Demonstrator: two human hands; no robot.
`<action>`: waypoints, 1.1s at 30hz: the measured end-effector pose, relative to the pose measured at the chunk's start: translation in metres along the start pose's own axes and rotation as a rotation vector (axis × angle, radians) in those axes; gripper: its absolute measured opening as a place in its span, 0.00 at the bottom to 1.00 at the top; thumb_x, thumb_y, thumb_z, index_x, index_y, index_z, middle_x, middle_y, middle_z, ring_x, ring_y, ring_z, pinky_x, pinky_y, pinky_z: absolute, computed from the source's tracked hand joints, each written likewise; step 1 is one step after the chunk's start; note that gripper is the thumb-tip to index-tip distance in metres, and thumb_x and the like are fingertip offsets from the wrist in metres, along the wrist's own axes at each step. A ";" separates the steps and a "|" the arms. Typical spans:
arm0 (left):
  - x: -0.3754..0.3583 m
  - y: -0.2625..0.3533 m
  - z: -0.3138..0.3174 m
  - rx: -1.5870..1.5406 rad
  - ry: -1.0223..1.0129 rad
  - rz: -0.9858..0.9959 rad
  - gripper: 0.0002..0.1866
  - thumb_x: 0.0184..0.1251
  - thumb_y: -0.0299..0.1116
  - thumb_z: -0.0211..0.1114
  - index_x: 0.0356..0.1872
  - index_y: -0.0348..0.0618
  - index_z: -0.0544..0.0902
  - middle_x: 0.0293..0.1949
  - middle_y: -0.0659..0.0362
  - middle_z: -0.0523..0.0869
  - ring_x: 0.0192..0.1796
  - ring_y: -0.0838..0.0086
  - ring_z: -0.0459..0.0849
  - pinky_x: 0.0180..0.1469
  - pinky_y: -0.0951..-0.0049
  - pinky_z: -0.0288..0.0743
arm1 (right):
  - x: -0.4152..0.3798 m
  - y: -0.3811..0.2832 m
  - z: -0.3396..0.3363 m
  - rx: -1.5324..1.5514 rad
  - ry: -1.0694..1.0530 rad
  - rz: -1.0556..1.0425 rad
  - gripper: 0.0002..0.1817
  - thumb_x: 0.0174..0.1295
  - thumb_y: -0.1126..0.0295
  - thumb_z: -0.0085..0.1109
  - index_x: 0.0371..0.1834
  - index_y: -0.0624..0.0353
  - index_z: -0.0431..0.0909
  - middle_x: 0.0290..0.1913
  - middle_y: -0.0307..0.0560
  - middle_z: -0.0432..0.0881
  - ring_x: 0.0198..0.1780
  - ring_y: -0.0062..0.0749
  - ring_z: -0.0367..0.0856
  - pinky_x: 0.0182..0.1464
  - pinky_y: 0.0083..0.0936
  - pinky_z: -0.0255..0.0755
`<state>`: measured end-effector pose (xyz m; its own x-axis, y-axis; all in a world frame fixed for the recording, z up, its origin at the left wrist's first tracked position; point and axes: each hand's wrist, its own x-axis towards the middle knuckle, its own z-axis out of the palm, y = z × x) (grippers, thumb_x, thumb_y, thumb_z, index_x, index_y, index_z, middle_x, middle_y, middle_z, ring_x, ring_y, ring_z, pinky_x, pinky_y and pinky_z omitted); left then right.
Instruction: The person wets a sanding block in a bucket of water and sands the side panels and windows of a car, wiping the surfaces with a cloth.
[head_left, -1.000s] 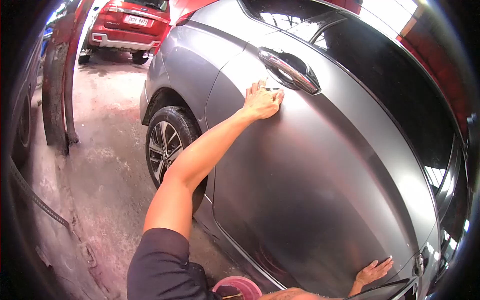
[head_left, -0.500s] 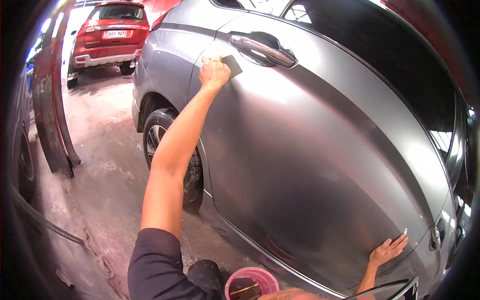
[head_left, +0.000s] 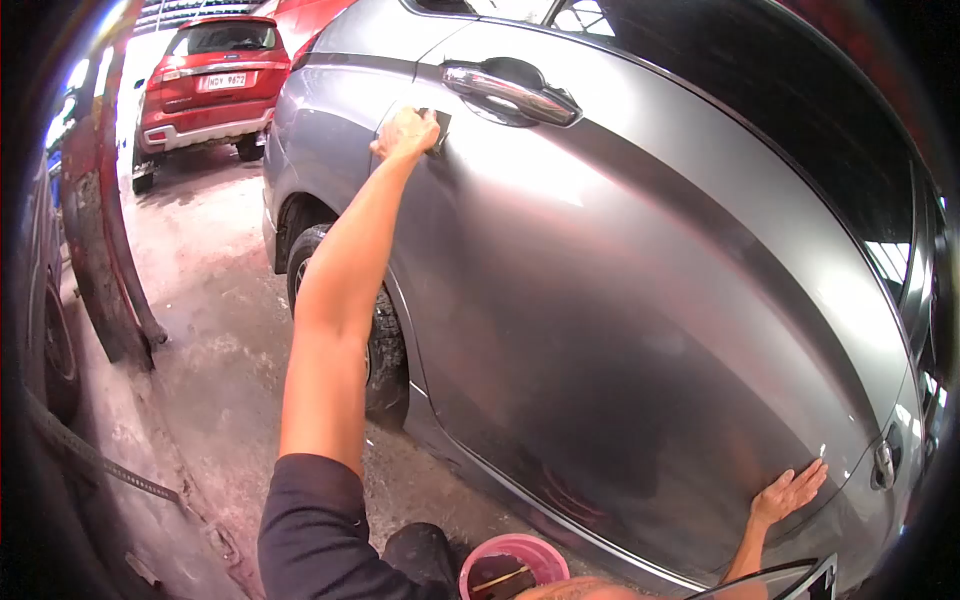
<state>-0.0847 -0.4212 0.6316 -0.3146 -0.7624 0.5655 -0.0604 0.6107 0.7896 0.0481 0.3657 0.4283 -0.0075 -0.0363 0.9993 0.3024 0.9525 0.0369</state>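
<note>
Head view shows a person crouched beside a grey car, facing its rear door (head_left: pixel 640 330). The left hand (head_left: pixel 405 133), at about eleven o'clock in the picture, reaches up on a fully stretched arm and is closed around a small dark flat pad (head_left: pixel 440 125), perhaps a sanding block or squeegee, though it is too small to tell which. The pad lies pressed flat against the door skin just below and to the left of the chrome door handle (head_left: pixel 510 93), close to the door's rear edge; the fingers fold over its top so that the palm can bear down on the panel. The right hand (head_left: pixel 790 492), at about four o'clock, rests open with fingers spread, flat on the lower front corner of the same door, holding nothing; placed so, it seems to steady the body while the other arm reaches far. A pink bucket (head_left: pixel 513 565) sits on the concrete floor at six o'clock, just beside the person's knees, within easy reach. The rear wheel (head_left: pixel 385 350) shows behind the outstretched forearm, and a red vehicle (head_left: pixel 210 80) stands well apart at ten o'clock.
</note>
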 end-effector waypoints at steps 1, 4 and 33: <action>-0.001 0.000 0.001 0.004 0.007 -0.010 0.22 0.69 0.52 0.56 0.54 0.50 0.84 0.52 0.49 0.86 0.57 0.56 0.83 0.61 0.48 0.68 | -0.002 0.002 0.003 -0.001 -0.007 -0.001 0.31 0.76 0.54 0.32 0.77 0.59 0.56 0.79 0.52 0.54 0.79 0.46 0.49 0.77 0.46 0.39; 0.004 0.001 0.012 0.043 -0.040 0.074 0.19 0.70 0.46 0.53 0.53 0.49 0.84 0.53 0.50 0.86 0.57 0.55 0.83 0.57 0.53 0.74 | -0.002 0.000 0.001 -0.035 -0.039 0.017 0.31 0.76 0.54 0.32 0.77 0.60 0.56 0.78 0.53 0.55 0.79 0.47 0.50 0.77 0.46 0.39; 0.054 0.034 0.049 -0.071 -0.027 -0.246 0.34 0.49 0.61 0.75 0.40 0.36 0.89 0.44 0.46 0.88 0.46 0.59 0.88 0.44 0.63 0.81 | 0.001 -0.001 0.000 0.035 0.015 -0.008 0.30 0.76 0.56 0.33 0.77 0.59 0.57 0.79 0.50 0.55 0.79 0.43 0.50 0.77 0.39 0.42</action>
<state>-0.1502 -0.4307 0.6774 -0.3238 -0.8797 0.3482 -0.0724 0.3900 0.9180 0.0475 0.3648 0.4289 0.0044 -0.0487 0.9988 0.2688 0.9621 0.0458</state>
